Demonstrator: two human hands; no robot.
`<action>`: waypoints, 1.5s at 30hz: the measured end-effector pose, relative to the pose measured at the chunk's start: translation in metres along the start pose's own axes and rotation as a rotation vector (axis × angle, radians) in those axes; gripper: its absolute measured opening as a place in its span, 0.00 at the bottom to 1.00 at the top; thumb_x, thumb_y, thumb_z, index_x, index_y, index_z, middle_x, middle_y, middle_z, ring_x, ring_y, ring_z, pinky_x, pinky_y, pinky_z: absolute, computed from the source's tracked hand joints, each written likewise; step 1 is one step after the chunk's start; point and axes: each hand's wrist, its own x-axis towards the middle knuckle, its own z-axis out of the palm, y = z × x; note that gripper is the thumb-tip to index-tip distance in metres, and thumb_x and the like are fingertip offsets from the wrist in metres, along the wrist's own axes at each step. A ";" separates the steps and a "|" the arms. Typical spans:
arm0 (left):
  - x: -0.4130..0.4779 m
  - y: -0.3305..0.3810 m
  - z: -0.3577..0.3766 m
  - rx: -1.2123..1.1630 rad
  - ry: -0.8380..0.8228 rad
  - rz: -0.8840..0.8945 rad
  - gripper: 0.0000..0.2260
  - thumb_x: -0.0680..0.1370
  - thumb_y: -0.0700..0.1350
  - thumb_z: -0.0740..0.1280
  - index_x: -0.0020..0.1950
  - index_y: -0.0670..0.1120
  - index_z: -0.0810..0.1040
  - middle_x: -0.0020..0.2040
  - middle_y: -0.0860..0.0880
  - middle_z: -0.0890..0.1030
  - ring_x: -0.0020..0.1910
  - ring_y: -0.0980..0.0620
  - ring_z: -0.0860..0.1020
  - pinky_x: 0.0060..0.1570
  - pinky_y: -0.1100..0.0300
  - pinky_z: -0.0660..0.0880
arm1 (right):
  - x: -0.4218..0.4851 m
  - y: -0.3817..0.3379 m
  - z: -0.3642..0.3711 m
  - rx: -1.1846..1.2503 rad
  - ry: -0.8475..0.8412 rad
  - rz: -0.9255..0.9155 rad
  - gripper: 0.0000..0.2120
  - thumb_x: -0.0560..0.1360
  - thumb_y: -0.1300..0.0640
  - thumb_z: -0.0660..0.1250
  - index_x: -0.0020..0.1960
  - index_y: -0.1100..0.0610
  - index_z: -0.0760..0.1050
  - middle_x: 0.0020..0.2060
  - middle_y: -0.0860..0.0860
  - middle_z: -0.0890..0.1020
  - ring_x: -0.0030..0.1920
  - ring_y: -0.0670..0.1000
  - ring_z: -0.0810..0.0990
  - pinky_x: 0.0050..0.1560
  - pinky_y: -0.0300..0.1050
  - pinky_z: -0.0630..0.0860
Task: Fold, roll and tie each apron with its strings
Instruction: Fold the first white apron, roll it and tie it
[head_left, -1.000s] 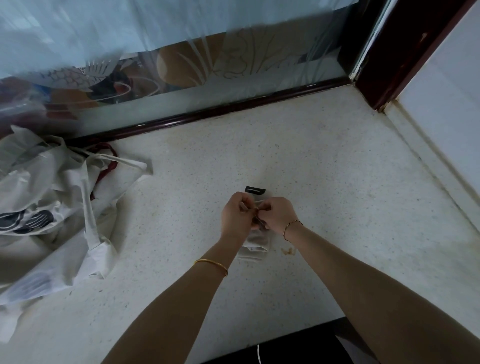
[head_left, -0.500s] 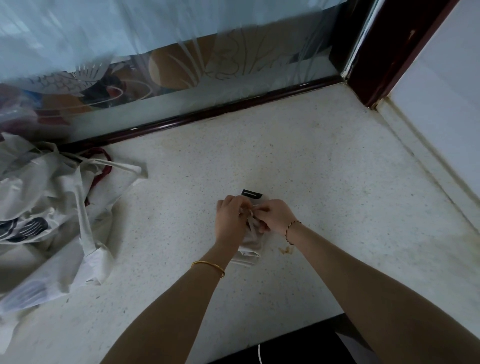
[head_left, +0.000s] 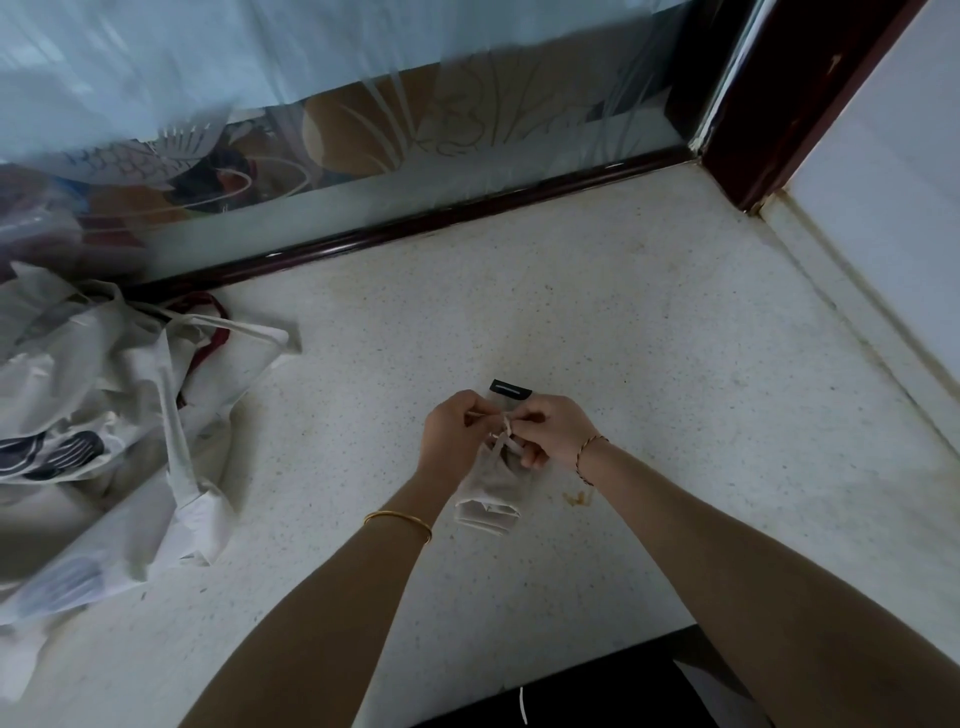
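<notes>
Tying off the roll looks like the step in hand. The rolled apron (head_left: 488, 501) lies on the worktop (head_left: 675, 415) right under the person's hands. Its near end pokes out toward the camera and a black tag (head_left: 511, 389) peeks out on the far side. The left hand (head_left: 449, 439) and right hand (head_left: 553, 431) are both curled in, and the fingers (head_left: 530, 457) of each pinch a bit of the strings (head_left: 503, 431) where they cross on top of the roll. It reads as a knot or bow half made, though the loops are too small to tell for sure.

To do this bit well, the pull should probably go sideways and even on both ends, so the knot cinches down onto the roll instead of lifting it. If one side gets yanked harder, the roll could twist or loosen, since soft cloth like this springs open fast. A heel of a hand resting on the bundle would help it stay tight while the strings snug up.

The heap of loose aprons (head_left: 104, 415) sits well apart on the left, so plenty of the job seems left.
</notes>
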 end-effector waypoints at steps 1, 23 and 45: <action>0.001 0.000 -0.002 0.018 0.005 0.011 0.04 0.73 0.39 0.71 0.40 0.46 0.78 0.39 0.53 0.80 0.39 0.55 0.77 0.37 0.71 0.71 | 0.000 -0.001 0.001 -0.023 0.010 0.002 0.02 0.77 0.63 0.65 0.47 0.60 0.76 0.32 0.54 0.79 0.23 0.45 0.78 0.25 0.38 0.76; 0.012 -0.038 -0.020 0.480 -0.167 -0.086 0.04 0.79 0.44 0.65 0.47 0.43 0.74 0.51 0.45 0.77 0.49 0.50 0.73 0.46 0.61 0.67 | 0.001 -0.010 0.005 -0.744 -0.012 -0.115 0.07 0.75 0.59 0.65 0.39 0.60 0.76 0.34 0.57 0.80 0.35 0.51 0.77 0.42 0.44 0.77; 0.033 0.111 0.002 0.488 -0.227 0.647 0.07 0.78 0.45 0.66 0.47 0.41 0.79 0.45 0.45 0.80 0.45 0.47 0.78 0.45 0.53 0.75 | -0.067 -0.037 -0.107 -0.196 0.633 -0.169 0.16 0.75 0.68 0.55 0.53 0.55 0.76 0.46 0.51 0.75 0.43 0.55 0.79 0.45 0.47 0.77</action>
